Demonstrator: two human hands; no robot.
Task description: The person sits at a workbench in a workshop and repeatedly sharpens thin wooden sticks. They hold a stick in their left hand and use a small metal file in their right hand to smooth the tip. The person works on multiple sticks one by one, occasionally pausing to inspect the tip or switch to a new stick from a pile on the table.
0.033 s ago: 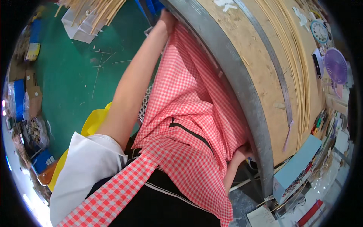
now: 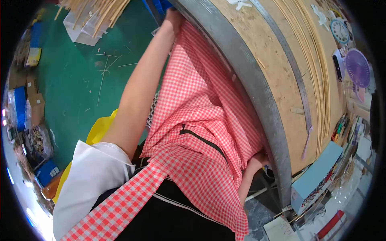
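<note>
A red-and-white checked apron (image 2: 189,92) with a black zip hangs from my neck and is drawn out wide beneath the grey metal edge of the workbench (image 2: 249,72). At the apron's far left corner my left hand (image 2: 173,21) is closed on the cloth, close against the bench edge. My right hand (image 2: 259,160) is closed on the apron's right side, partly under the same edge. The fingertips of both hands are hidden. Between the hands the cloth is stretched, with folds around the zip.
On the bench lie a steel ruler (image 2: 287,52), thin wooden sticks (image 2: 317,76), a purple fan (image 2: 357,68) and a round clock (image 2: 339,31). A pale blue box (image 2: 315,172) stands at right. A white bin of sticks (image 2: 82,32) is on the green floor; a yellow chair (image 2: 100,126) is behind my left arm.
My left hand has shifted slightly left and up with the apron's corner. The right hand has hardly moved.
</note>
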